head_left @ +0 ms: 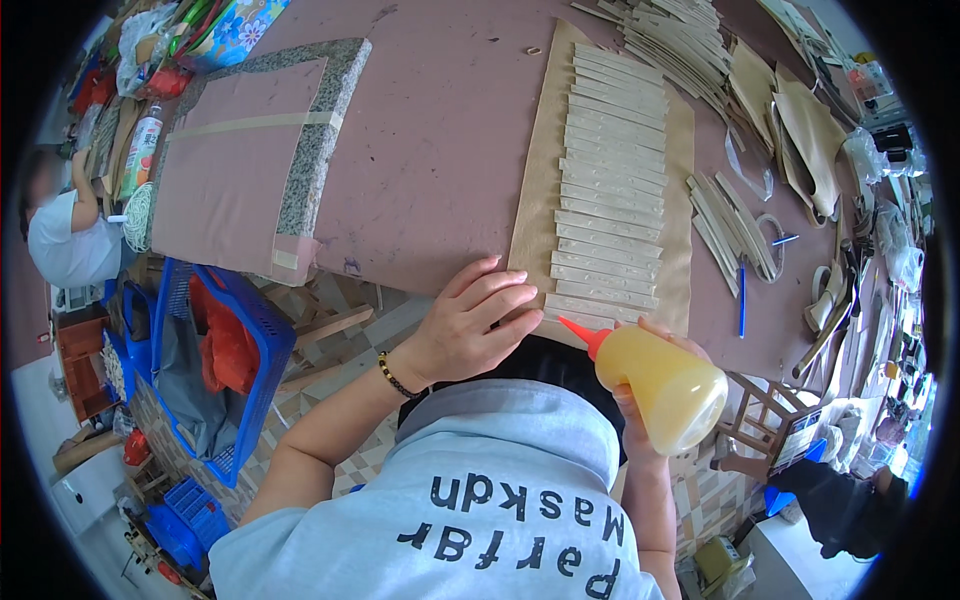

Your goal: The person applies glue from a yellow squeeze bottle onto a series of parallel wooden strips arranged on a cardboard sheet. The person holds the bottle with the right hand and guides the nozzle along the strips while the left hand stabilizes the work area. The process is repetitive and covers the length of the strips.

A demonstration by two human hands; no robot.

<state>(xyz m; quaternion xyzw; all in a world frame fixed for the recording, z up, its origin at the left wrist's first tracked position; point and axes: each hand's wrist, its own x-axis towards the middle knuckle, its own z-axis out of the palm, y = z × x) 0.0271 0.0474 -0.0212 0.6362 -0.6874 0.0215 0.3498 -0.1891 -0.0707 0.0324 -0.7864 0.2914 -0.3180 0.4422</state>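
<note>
My right hand (634, 420) is wrapped round a squeeze glue bottle (665, 385) of yellowish liquid. The bottle is tilted, its red nozzle pointing at the nearest of several flat beige strips (610, 205). These lie crosswise in a column on a brown sheet (537, 190), with glossy drops along many of them. Close to the sheet's near left corner rests my left hand (480, 325), fingers stretched out, fingertips at the sheet's edge. It holds nothing.
A speckled stone slab (340, 95) with a pinkish-brown cover lies at the left of the table. More loose strips (735, 225) and a blue pen (742, 300) are at the right. A blue basket (265, 345) stands below the table's left edge; a person (75, 235) is at far left.
</note>
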